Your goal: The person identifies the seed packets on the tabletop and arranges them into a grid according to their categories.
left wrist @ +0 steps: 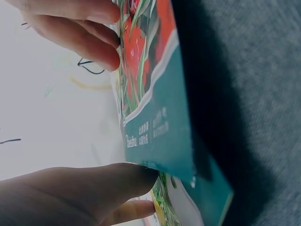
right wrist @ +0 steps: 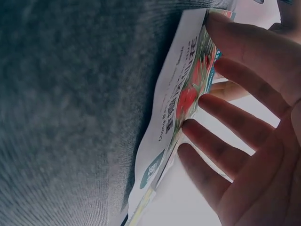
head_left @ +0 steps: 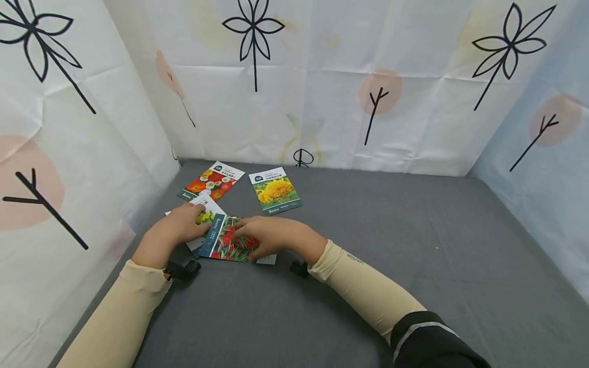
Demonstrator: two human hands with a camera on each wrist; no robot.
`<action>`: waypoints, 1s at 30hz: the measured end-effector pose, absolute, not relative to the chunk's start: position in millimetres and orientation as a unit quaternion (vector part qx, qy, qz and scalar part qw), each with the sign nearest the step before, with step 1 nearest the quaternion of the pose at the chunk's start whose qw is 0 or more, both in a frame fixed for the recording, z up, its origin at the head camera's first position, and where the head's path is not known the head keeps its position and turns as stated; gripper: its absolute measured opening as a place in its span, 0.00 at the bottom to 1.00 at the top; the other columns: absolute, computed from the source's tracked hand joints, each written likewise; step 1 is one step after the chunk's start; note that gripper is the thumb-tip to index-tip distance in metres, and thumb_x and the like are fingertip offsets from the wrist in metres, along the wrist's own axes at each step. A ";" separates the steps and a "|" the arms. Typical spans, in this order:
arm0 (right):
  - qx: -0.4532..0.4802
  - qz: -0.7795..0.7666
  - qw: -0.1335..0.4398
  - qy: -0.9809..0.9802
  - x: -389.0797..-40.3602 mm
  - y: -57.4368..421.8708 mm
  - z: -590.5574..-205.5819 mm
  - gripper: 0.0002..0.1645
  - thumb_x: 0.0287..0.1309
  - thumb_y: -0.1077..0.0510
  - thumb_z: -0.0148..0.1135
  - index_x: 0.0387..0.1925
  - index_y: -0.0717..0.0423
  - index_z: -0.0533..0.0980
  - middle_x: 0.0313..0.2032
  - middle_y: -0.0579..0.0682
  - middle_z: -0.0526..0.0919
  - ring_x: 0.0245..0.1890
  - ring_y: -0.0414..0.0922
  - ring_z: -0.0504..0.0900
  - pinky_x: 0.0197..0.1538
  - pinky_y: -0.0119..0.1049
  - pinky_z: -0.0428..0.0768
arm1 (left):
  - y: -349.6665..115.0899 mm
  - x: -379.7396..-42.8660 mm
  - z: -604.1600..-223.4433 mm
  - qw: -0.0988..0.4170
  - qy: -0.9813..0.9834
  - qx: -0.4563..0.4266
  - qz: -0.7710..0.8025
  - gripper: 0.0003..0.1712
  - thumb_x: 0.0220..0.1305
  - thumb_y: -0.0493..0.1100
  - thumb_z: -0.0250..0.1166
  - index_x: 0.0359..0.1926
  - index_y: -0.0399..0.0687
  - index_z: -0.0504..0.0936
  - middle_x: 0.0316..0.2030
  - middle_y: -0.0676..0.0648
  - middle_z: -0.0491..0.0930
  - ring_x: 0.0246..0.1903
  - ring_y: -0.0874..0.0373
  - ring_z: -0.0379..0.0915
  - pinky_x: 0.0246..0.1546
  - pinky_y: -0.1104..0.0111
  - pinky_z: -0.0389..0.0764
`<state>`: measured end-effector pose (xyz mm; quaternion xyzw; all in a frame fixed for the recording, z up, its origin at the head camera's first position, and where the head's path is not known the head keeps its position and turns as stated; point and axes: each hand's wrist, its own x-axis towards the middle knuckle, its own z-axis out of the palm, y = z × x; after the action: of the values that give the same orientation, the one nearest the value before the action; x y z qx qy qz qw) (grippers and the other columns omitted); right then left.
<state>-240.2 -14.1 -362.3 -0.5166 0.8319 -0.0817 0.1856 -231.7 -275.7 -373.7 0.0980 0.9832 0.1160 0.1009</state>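
A seed packet with red flowers point(head_left: 224, 240) and a teal end band lies over other packets at the left of the table. My right hand point(head_left: 266, 234) rests on it with spread fingers; in the right wrist view the fingertips touch its printed face, the thumb near one edge. My left hand point(head_left: 181, 225) lies over a yellow-flower packet point(head_left: 205, 205) beneath and beside the red one. In the left wrist view the left thumb point(left wrist: 127, 176) touches the teal end of the red-flower packet. The lower packets are partly hidden.
Behind the hands lie a packet with orange, red and white flowers point(head_left: 215, 181) and a packet with a yellow bloom point(head_left: 276, 191). A grey cloth covers the table point(head_left: 391, 245). White patterned fabric walls point(head_left: 331, 117) stand at the back and both sides.
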 end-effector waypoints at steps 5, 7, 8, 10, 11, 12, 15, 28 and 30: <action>-0.523 -0.086 0.204 0.823 -241.4 -14.7 -365.8 0.32 0.67 0.54 0.74 0.71 0.49 0.77 0.81 0.53 0.64 0.81 0.49 0.64 0.76 0.40 0.72 | -275.3 -230.8 -375.0 0.102 0.983 0.103 0.116 0.35 0.75 0.49 0.61 0.70 0.24 0.71 0.68 0.20 0.71 0.70 0.23 0.65 0.68 0.31 0.69; -0.525 -0.085 0.210 0.820 -242.1 -14.9 -367.3 0.32 0.68 0.54 0.73 0.71 0.49 0.76 0.81 0.52 0.63 0.81 0.48 0.63 0.76 0.39 0.72 | -275.6 -231.1 -376.0 0.103 0.982 0.103 0.117 0.35 0.75 0.49 0.61 0.70 0.24 0.71 0.68 0.20 0.70 0.70 0.23 0.65 0.68 0.31 0.69; -0.526 -0.083 0.212 0.819 -242.6 -15.0 -367.9 0.32 0.68 0.54 0.73 0.72 0.49 0.76 0.81 0.52 0.63 0.82 0.48 0.63 0.76 0.39 0.72 | -275.7 -231.5 -376.5 0.103 0.982 0.103 0.117 0.35 0.75 0.49 0.61 0.70 0.23 0.71 0.68 0.20 0.70 0.70 0.23 0.65 0.68 0.31 0.69; -0.525 -0.081 0.214 0.820 -243.0 -15.2 -368.4 0.32 0.69 0.54 0.72 0.72 0.48 0.76 0.82 0.52 0.62 0.82 0.48 0.62 0.76 0.38 0.71 | -275.4 -231.7 -376.5 0.104 0.983 0.100 0.118 0.36 0.75 0.49 0.61 0.70 0.24 0.71 0.68 0.20 0.70 0.70 0.23 0.64 0.68 0.31 0.69; -0.524 -0.078 0.214 0.820 -243.1 -15.4 -368.4 0.32 0.69 0.54 0.72 0.72 0.48 0.76 0.82 0.51 0.62 0.82 0.48 0.61 0.77 0.38 0.71 | -275.8 -232.0 -376.4 0.103 0.983 0.099 0.117 0.36 0.75 0.49 0.61 0.70 0.24 0.71 0.68 0.20 0.69 0.70 0.23 0.64 0.68 0.31 0.69; -0.524 -0.077 0.215 0.821 -243.2 -15.5 -368.3 0.32 0.69 0.54 0.72 0.72 0.48 0.76 0.82 0.51 0.62 0.82 0.48 0.61 0.77 0.38 0.71 | -275.9 -232.4 -376.3 0.103 0.983 0.098 0.117 0.36 0.75 0.49 0.61 0.70 0.24 0.71 0.68 0.20 0.69 0.70 0.23 0.64 0.68 0.31 0.69; -0.522 -0.075 0.216 0.822 -243.3 -16.0 -367.5 0.31 0.70 0.54 0.71 0.72 0.47 0.76 0.82 0.51 0.62 0.83 0.48 0.61 0.77 0.39 0.70 | -275.9 -232.5 -374.7 0.105 0.983 0.096 0.118 0.36 0.75 0.50 0.61 0.71 0.24 0.70 0.69 0.20 0.69 0.70 0.23 0.64 0.68 0.31 0.69; -0.517 -0.068 0.209 0.827 -245.5 -16.8 -368.5 0.31 0.69 0.52 0.72 0.71 0.45 0.77 0.81 0.50 0.63 0.82 0.51 0.61 0.80 0.45 0.67 | -276.8 -233.4 -373.5 0.110 0.983 0.089 0.118 0.37 0.74 0.51 0.62 0.71 0.25 0.70 0.69 0.20 0.68 0.69 0.24 0.65 0.67 0.29 0.69; -0.515 -0.068 0.209 0.829 -245.2 -16.6 -368.5 0.31 0.69 0.52 0.72 0.71 0.44 0.77 0.81 0.50 0.63 0.82 0.51 0.62 0.80 0.46 0.66 | -276.8 -233.7 -373.7 0.111 0.983 0.090 0.118 0.37 0.74 0.51 0.62 0.71 0.25 0.70 0.70 0.21 0.68 0.70 0.24 0.64 0.67 0.29 0.69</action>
<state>-245.2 -16.6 -368.5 -0.5150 0.8286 -0.0678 0.2085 -233.7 -276.8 -373.7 0.0898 0.9827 0.1179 0.1111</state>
